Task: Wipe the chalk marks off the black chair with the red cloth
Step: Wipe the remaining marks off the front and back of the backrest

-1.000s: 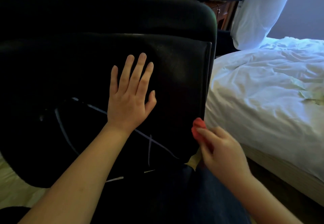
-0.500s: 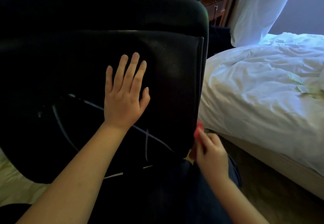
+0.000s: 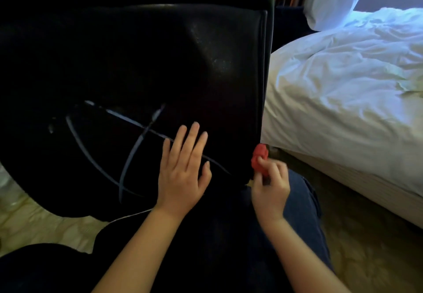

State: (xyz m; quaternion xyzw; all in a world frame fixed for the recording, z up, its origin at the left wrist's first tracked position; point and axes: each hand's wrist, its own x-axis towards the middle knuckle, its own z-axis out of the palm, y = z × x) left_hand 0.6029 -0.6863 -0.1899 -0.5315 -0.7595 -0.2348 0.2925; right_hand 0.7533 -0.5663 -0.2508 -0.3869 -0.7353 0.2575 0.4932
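Though our right hand pinches the crumpled red cloth, left hand flat, fingers straight, we judge the white chalk marks on the black padded chair unwiped.

Smooth, faintly glossy leather-like black chair (finely speckled), soft red cloth, rumpled matt white bedding

A bedroom, possibly a hotel room. A bed with rumpled white bedding stands just beside the black chair. Patterned carpet lies under the chair.
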